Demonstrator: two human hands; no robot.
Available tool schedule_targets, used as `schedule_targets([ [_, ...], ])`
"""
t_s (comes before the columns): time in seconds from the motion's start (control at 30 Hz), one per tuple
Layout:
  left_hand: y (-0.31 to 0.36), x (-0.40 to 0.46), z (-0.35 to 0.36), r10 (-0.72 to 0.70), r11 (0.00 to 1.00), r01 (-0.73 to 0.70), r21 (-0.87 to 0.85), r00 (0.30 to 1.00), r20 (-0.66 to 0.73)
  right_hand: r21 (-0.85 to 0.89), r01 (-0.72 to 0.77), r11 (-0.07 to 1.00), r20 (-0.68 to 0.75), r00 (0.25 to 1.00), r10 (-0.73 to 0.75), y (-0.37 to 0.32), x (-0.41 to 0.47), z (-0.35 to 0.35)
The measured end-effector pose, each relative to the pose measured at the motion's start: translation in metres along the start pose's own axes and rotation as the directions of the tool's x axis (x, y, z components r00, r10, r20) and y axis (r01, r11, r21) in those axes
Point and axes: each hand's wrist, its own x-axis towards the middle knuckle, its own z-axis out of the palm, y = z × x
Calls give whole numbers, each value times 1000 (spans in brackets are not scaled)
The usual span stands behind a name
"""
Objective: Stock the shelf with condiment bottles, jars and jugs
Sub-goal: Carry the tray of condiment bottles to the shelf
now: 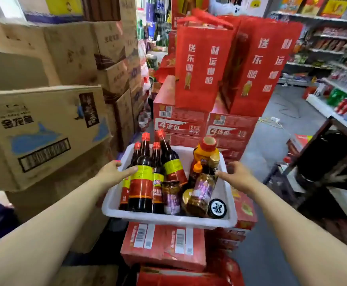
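A white plastic tub (168, 218) sat low in the middle of the head view, resting on a stack of red cartons (162, 244) in a shop aisle. Both hands were at its sides. The left hand (111, 172) lay at the tub's 9 o'clock rim, fingers fairly straight and reaching in to touch the yellow-labelled dark sauce bottle (142, 182); whether the thumb hooked the rim I could not tell. The right hand (237, 175) was at the 3 o'clock rim, fingers spread and loosely bent, its tips at the gold-capped bottles there, with no firm grip on anything visible.

Inside, four tall red-capped dark bottles stood at the tub's 9 o'clock side. Purple-labelled jars (202, 193) leaned at 4 o'clock, a black-lidded jar (217, 208) sat in the near right corner, and an orange jug with a red cap (206, 150) stood at 1 o'clock.

The stock looked gathered but not yet shelved, so the step in hand seemed to be taking up the tub to carry it. The shelves (333, 65) stood well apart at 2 o'clock. Next would call for a firm grip under both rims and a level lift, since the tall bottles stood loose and could topple.
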Motion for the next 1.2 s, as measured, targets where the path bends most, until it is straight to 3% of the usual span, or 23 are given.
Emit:
schedule_targets([
  [0.1, 8, 19, 8, -107, 984, 115, -134, 992, 66, 239, -95, 966, 61, 995, 83, 11, 21, 10],
  [0.17, 9, 29, 13, -192, 958, 206, -198, 977, 89, 308, -175, 935, 138, 981, 138, 15, 30, 17],
  [0.3, 14, 46, 20, -262, 920, 276, -279, 961, 86, 433, -220, 874, 154, 974, 169, 18, 49, 25],
  [0.67, 24, 39, 29, -309, 839, 306, -451, 949, 68, 536, -316, 783, 161, 949, 273, 23, 56, 43],
  [1.03, -16, -36, 26, -379, 760, 412, -504, 909, 172, 318, -365, 875, 258, 921, 291, 14, 24, 41],
  [1.2, -36, -73, 22, -408, 757, 464, -460, 886, 221, 262, -322, 910, 285, 926, 246, 18, -2, 48],
])
